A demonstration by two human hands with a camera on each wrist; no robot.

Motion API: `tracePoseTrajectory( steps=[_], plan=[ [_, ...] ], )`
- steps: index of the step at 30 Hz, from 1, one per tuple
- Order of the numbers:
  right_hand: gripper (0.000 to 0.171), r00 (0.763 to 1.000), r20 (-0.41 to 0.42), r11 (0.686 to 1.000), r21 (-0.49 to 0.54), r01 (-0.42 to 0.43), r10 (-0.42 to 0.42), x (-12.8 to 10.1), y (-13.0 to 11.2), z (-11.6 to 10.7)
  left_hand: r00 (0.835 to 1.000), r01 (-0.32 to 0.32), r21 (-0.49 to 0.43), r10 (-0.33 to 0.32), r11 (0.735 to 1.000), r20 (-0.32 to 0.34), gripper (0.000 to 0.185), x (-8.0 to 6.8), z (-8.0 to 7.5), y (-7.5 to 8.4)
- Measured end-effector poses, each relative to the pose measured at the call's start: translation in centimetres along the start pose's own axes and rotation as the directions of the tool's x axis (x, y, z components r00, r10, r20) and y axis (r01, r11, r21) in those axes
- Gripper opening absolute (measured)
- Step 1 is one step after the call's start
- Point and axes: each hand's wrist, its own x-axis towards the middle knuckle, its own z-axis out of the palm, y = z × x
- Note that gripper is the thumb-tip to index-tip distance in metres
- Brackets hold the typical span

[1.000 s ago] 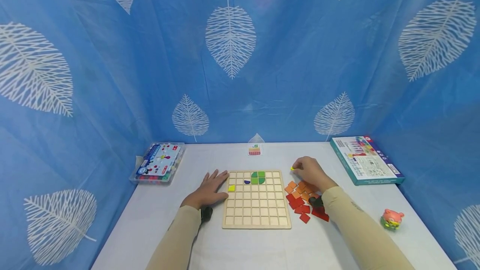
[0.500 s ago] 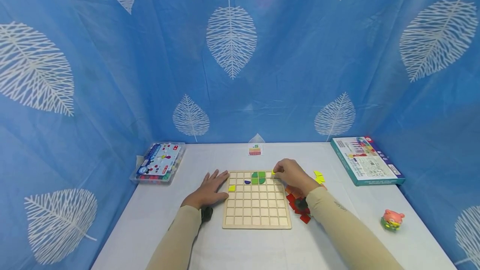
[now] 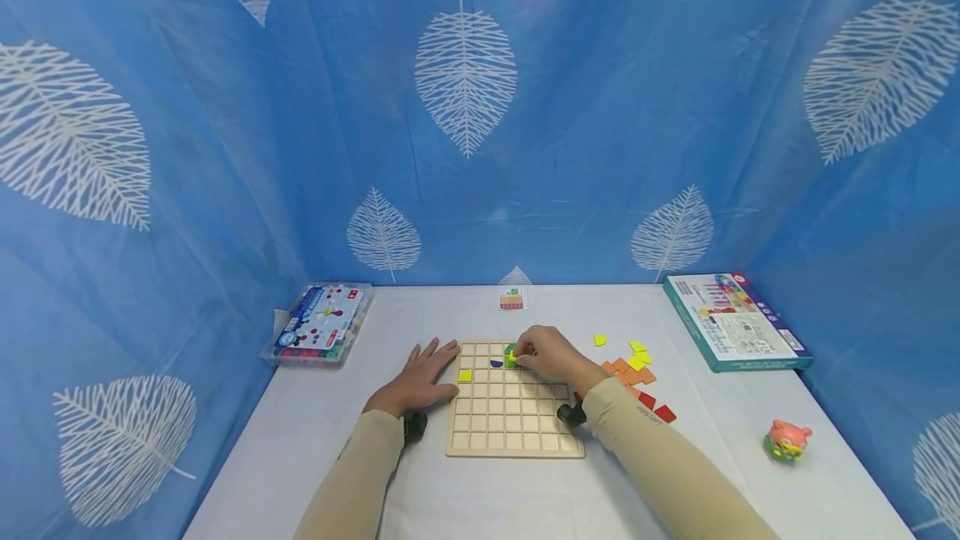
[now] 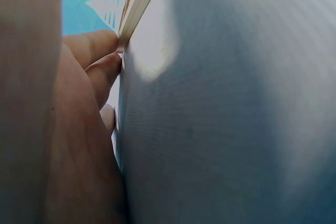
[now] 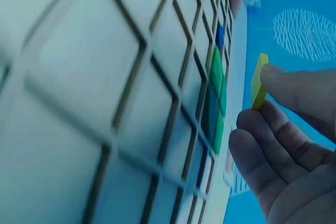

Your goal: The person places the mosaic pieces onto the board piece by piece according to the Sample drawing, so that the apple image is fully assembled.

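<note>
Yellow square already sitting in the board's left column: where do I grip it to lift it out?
The yellow square looks seated in its cell on the wooden board, so little edge shows. Probably come straight down and pinch two opposite edges with fingertips. The left hand rests flat beside it, closest.

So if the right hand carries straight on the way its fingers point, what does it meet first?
Probably the green pieces in the board. The right hand pinches a yellow tile just beside them; depth is hard to judge.

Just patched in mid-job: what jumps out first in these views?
The wooden grid board at the table's centre, with the right hand pinching a yellow tile above the green pieces in its far rows. The left hand lies flat against the board's left edge; orange and red tiles lie scattered to its right.
</note>
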Motion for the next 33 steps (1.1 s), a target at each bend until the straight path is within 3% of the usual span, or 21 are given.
tracePoseTrajectory(
  steps=[4, 15, 33],
  plan=[
    [0.004, 0.998, 0.027, 0.998, 0.001, 0.056, -0.056, 0.3, -0.6, 1.0, 1.000, -0.008, -0.006, 0.008, 1.000, 0.004, 0.081, -0.1, -0.2, 0.2],
    [0.004, 0.993, 0.061, 0.994, -0.033, 0.101, -0.099, 1.2, -2.8, 3.7, 0.999, -0.040, 0.000, 0.040, 0.999, 0.005, 0.081, -0.1, -0.1, -0.3],
    [0.015, 0.997, -0.001, 0.984, -0.166, 0.072, -0.073, 2.4, -4.0, 5.8, 0.999, -0.040, -0.021, 0.040, 0.999, 0.004, 0.080, -0.2, -0.3, 0.0]
  ],
)
